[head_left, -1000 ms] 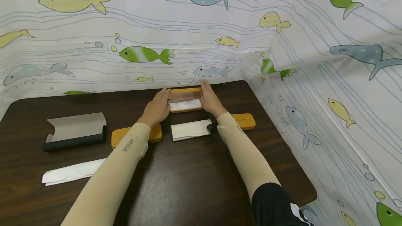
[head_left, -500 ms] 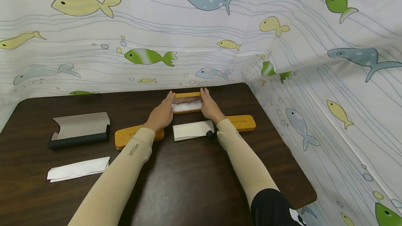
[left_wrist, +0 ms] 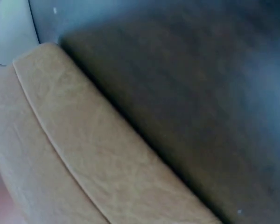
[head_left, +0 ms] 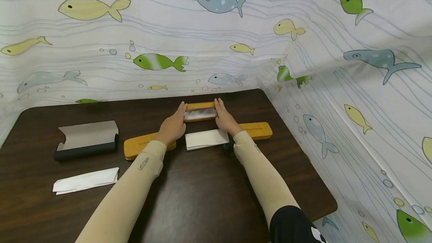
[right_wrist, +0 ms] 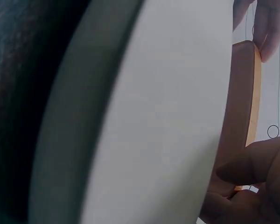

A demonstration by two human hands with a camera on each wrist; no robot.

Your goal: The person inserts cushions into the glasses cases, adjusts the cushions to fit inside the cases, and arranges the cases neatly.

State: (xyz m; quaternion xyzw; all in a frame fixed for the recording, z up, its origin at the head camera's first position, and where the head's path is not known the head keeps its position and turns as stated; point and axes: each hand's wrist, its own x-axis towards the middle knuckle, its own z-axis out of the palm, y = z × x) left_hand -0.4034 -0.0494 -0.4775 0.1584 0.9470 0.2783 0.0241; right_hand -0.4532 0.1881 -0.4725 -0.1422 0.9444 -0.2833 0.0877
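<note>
At the table's back lies a yellow glasses case (head_left: 200, 105), its hinged lid partly raised and white padding or cloth (head_left: 200, 114) inside. My left hand (head_left: 172, 126) holds its left end, fingers stretched along the lid. At the other end my right hand (head_left: 225, 118) grips the case; in the right wrist view its thumb (right_wrist: 242, 168) lies against the lid's inner face. A cream folded piece (head_left: 206, 139) lies in front of the case. Under my left forearm sits a shut yellow case (head_left: 136, 146); another shut yellow case (head_left: 258, 130) is beside my right wrist.
A dark case with a grey upright flap (head_left: 86, 138) stands at left on the brown table (head_left: 195, 198). In front of it is a folded white cloth (head_left: 86, 180). A fish-printed curtain (head_left: 189, 29) borders the table's back and right sides.
The held case's lid has tilted down toward the front, narrowing the opening. Both hands stay at its ends, and the head view has shifted slightly.
</note>
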